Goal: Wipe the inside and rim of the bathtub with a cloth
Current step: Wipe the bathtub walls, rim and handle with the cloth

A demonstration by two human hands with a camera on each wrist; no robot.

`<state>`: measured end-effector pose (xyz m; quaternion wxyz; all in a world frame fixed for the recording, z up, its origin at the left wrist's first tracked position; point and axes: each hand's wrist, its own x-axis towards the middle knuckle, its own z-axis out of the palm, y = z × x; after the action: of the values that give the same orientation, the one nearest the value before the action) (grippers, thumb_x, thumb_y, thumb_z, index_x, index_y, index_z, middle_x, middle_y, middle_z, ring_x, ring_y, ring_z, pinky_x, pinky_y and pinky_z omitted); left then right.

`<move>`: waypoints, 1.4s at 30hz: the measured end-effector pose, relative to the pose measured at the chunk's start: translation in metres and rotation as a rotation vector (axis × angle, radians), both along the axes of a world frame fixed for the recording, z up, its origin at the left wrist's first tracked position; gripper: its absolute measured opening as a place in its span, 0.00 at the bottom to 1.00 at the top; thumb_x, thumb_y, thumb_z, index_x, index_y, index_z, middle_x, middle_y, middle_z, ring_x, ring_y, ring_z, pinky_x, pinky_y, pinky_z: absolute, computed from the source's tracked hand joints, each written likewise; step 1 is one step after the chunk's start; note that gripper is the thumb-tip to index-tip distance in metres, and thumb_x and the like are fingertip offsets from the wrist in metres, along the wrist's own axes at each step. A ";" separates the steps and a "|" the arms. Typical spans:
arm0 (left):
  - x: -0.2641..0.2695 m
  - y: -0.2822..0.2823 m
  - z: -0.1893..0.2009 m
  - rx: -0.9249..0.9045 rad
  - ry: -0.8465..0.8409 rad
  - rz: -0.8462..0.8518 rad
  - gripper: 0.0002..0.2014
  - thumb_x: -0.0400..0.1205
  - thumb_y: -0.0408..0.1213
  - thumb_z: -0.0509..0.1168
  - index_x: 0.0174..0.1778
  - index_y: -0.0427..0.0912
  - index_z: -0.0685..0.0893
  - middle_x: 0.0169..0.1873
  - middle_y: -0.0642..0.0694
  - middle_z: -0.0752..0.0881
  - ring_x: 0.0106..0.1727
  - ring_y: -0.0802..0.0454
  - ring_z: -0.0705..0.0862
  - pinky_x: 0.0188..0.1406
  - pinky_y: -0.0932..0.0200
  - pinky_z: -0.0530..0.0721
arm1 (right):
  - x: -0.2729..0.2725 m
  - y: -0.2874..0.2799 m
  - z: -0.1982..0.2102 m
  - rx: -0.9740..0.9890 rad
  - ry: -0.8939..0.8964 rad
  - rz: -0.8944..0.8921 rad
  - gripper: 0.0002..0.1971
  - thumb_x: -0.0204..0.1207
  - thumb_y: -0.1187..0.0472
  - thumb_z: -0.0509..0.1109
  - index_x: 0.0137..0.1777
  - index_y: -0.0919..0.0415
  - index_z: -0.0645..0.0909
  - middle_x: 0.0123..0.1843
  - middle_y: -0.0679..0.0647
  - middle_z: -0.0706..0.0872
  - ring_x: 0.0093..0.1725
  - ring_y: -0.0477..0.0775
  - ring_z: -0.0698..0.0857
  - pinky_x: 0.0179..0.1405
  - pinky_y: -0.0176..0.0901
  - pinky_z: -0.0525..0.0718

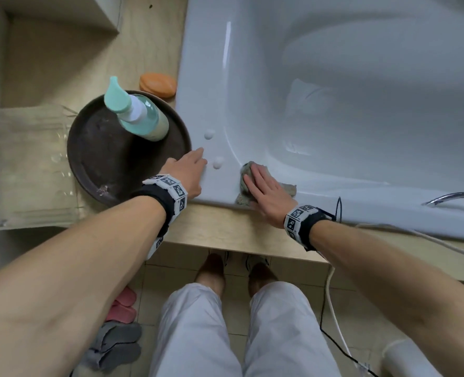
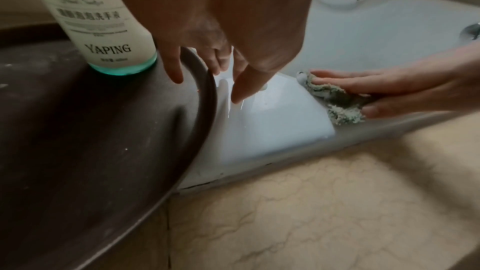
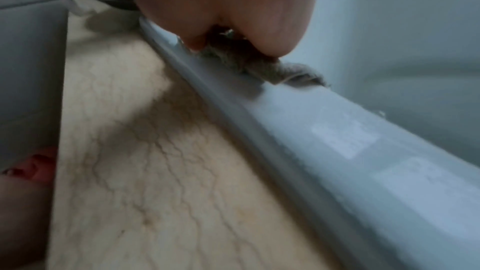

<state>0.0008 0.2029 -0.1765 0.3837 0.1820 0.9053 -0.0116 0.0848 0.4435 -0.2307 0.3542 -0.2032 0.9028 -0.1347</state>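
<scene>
- My right hand point(image 1: 266, 190) lies flat on the cloth point(image 1: 246, 174), fingers straight and close together, pressing it onto the rim of the bathtub point(image 1: 214, 183) at the near corner, just where the rim curves down into the basin
- The head view shows the cloth poking out past my fingertips, beside the thumb, and on the basin side of the palm
- My left hand point(image 1: 188, 172) rests on the rim too, fingers loosely spread and holding nothing, with the index finger reaching toward the round dark tray point(image 1: 89, 159)
- Only the head view shows 2 small white foam blobs point(image 1: 218, 162) on the rim, between my 2 hands; the nearer one sits just beside my left fingertips
- The left wrist view shows my left fingers point(image 2: 241, 89) hanging down, the tips touching the rim right beside the tray's edge, and the right hand seen from the side with the greenish, nubbly cloth point(image 2: 337, 104) under it
- That view also reads the label on the pump bottle point(image 2: 103, 28) standing upright in the tray: FRESH FOAM, YAPING
- The right wrist view is blurred; it shows the heel of my palm on the bunched cloth point(image 3: 262, 65) and the rim running beside a veined beige ledge point(image 3: 155, 171)
- From the head view alone: an orange soap point(image 1: 158, 84) on the ledge beyond the tray, and a chrome tap point(image 1: 454, 198) at the right
</scene>
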 end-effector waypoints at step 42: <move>-0.011 -0.048 0.004 0.100 -0.030 0.402 0.18 0.78 0.39 0.60 0.63 0.54 0.81 0.62 0.50 0.84 0.62 0.43 0.82 0.56 0.51 0.79 | -0.079 -0.086 -0.007 -0.102 0.200 -0.159 0.17 0.76 0.68 0.65 0.63 0.54 0.80 0.87 0.65 0.50 0.86 0.68 0.47 0.80 0.68 0.52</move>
<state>-0.0103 0.1546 -0.1727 0.3822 0.0168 0.9170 0.1129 0.0053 0.3576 -0.2375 0.2400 -0.1610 0.9389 -0.1871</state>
